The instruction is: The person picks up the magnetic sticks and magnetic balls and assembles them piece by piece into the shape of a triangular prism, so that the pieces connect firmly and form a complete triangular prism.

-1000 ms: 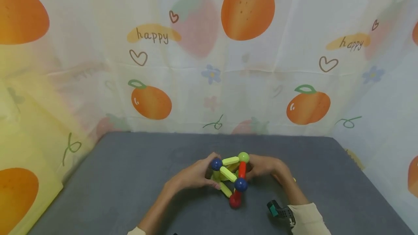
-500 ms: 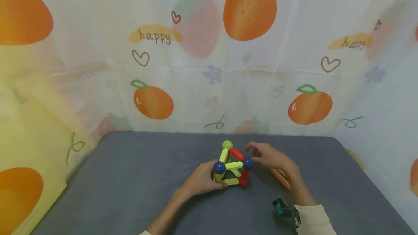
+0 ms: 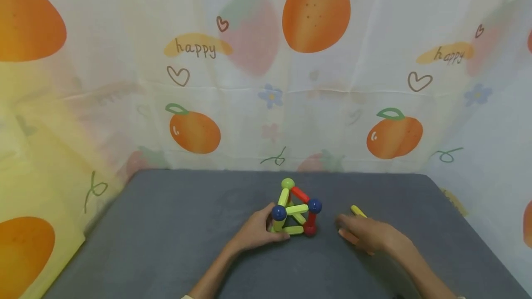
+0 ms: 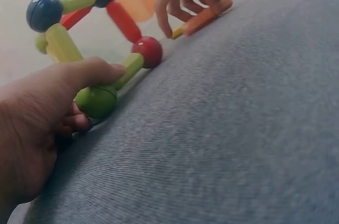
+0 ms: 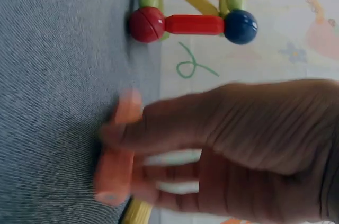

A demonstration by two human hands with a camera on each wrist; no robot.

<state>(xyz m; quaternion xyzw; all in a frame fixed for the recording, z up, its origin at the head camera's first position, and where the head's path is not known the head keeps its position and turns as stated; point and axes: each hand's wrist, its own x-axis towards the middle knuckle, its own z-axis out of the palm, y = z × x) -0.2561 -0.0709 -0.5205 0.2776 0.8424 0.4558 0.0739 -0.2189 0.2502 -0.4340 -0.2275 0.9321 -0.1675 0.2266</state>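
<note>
A frame of ball-and-stick building toy stands on the grey table, made of light green and red sticks with blue, red and green balls. My left hand grips its lower left corner; in the left wrist view the thumb lies over a light green stick beside a green ball. To the right of the frame, my right hand is low over the table. In the right wrist view its thumb and fingers pinch an orange stick, somewhat blurred by motion. A yellow stick lies just behind that hand.
The grey table ends at a fruit-patterned cloth hung behind it. More cloth hangs at the left and right sides.
Both hands were on the frame, which has since turned and settled. My right hand has let go and moved right and down to the orange stick; the left keeps its grip.
</note>
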